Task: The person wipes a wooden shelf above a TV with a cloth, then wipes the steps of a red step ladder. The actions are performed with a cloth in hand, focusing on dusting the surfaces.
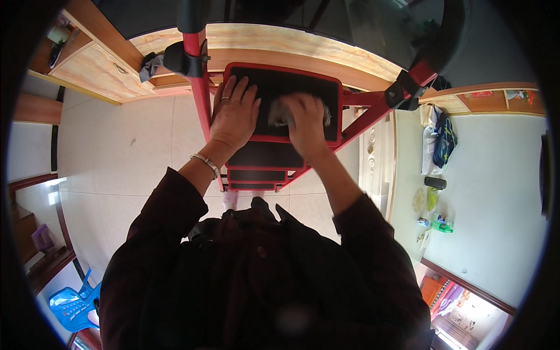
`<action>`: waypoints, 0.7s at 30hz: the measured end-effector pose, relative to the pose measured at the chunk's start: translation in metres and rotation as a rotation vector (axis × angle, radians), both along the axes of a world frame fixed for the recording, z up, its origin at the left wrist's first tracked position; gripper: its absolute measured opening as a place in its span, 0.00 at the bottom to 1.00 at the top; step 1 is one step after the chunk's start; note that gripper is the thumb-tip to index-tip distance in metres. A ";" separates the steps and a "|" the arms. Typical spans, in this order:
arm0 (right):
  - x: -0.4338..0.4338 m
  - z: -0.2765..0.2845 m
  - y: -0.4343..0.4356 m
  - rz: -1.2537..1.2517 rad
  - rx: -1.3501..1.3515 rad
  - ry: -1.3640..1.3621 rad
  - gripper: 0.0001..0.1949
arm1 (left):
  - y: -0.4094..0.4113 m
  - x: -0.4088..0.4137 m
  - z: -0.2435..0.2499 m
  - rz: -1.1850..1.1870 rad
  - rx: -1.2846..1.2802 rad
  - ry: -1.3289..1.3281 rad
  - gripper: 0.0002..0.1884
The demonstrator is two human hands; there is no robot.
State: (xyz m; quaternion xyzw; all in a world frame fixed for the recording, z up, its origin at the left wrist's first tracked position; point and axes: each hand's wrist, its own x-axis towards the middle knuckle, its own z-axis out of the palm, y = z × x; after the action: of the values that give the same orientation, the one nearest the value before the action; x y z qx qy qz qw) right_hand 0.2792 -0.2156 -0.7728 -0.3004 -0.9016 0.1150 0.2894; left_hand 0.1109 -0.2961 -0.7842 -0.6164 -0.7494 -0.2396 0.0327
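Before me stands a red folding stepladder (199, 107) with black treads. My left hand (235, 111) rests flat on the left side of its top step (262, 78), fingers slightly spread and nothing in its grasp. A ring and a bracelet show on that arm. On the right half of the same step, my right hand (306, 124) presses down on a crumpled greyish cloth (278, 114); hand and cloth are blurred. Lower treads (267, 155) show below the top one, towards my feet.
A wood-toned cabinet (94, 72) runs behind the ladder, with a dark glossy panel (271, 13) above. At right, a counter (404, 175) bears a bag (444, 140), a black cylinder (435, 183) and a green bottle (442, 225). A blue plastic chair (72, 308) stands lower left on pale tiles.
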 end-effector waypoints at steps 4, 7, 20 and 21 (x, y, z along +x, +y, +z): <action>-0.073 -0.012 0.042 -0.127 0.012 0.118 0.20 | -0.003 -0.002 0.000 -0.019 0.152 -0.096 0.24; -0.099 -0.019 0.013 0.050 0.061 0.170 0.17 | -0.007 -0.010 -0.004 -0.064 0.280 -0.182 0.31; 0.035 -0.008 0.066 -0.066 0.056 0.001 0.25 | -0.006 -0.004 -0.001 -0.044 0.105 -0.056 0.24; 0.030 -0.011 0.082 -0.158 0.100 0.043 0.25 | -0.003 -0.003 0.001 -0.055 0.092 -0.031 0.24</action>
State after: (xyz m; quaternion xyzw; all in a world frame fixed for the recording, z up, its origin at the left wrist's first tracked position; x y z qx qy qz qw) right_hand 0.3095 -0.1340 -0.7836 -0.3534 -0.8732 0.0528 0.3316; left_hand 0.1080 -0.2991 -0.7836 -0.6308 -0.7207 -0.2843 0.0428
